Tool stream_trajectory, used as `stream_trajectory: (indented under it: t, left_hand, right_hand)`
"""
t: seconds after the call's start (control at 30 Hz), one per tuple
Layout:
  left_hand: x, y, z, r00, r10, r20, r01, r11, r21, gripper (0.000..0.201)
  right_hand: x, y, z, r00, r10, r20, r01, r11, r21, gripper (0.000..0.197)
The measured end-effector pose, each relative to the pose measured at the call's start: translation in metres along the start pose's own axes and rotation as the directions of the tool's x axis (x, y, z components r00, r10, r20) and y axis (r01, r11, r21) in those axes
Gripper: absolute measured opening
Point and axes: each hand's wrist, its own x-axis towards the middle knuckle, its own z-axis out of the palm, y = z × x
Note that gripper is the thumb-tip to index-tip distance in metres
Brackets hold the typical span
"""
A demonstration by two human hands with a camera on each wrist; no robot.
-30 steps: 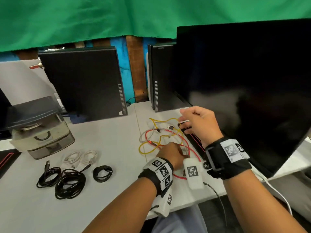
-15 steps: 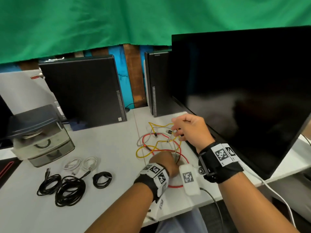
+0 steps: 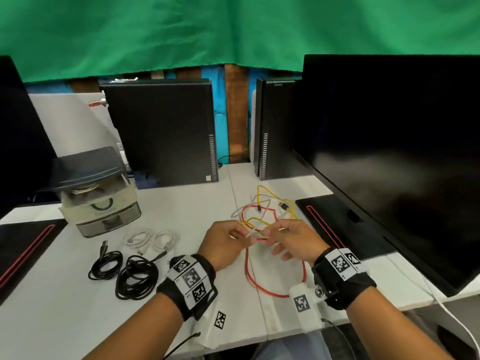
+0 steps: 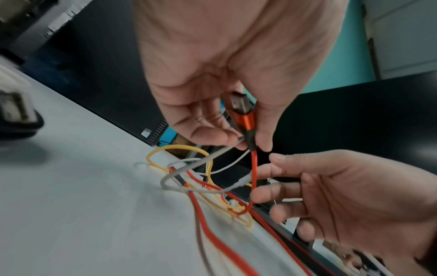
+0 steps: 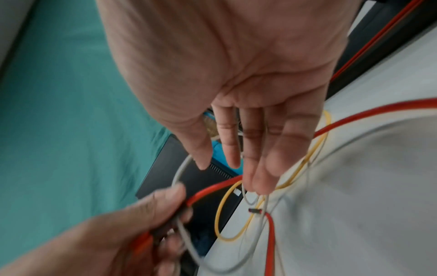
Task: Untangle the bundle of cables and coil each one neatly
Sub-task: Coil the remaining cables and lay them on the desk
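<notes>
**Left hand pinching red cable plug; right hand spread at the tangle**

On the left of the white table (image 3: 65, 320), two loose coils of black cable (image 3: 124, 271) lie near the front, with a pair of white coiled cables (image 3: 150, 239) just behind them. These are well apart from both hands.

The left hand (image 3: 223, 245) is raised above the table centre. In the left wrist view its thumb and forefinger pinch the orange-red metal-shelled USB plug (image 4: 243, 114) of the flat red cable (image 3: 259, 284). The plug's long axis runs nearly along the fingers, metal tip pointing back toward the palm, cord leaving at the fingertips. A thin grey cable (image 4: 187, 168) also passes through the same pinch.

From the plug the red cable drops, loops under the right fingertips, and lies in a wide loop on the table between the two wrists. Behind the hands the tangle of red, thin yellow cable (image 3: 275, 193) and grey strands rests on the table, crossing one another.

The right hand (image 3: 293, 242) faces the left, just beside it. Its fingers (image 5: 257, 158) are straight and slightly spread; whether they touch the cables running behind them cannot be told.

On the far right stands a large black monitor (image 3: 402, 152).
</notes>
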Motion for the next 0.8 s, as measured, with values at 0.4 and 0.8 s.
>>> stream_trajectory:
  t: [0.4, 0.8]
  left_hand:
    - [0.004, 0.062, -0.068, 0.93, 0.198, -0.31, -0.249, 0.959, -0.134, 0.007]
    - [-0.005, 0.112, -0.068, 0.926, 0.289, -0.244, -0.335, 0.926, -0.175, 0.01]
  right_hand:
    - [0.016, 0.022, -0.039, 0.963, -0.036, -0.266, -0.112, 0.846, -0.521, 0.013]
    - [-0.007, -0.033, -0.013, 0.933, -0.358, -0.028, 0.318, 0.86, -0.399, 0.027]
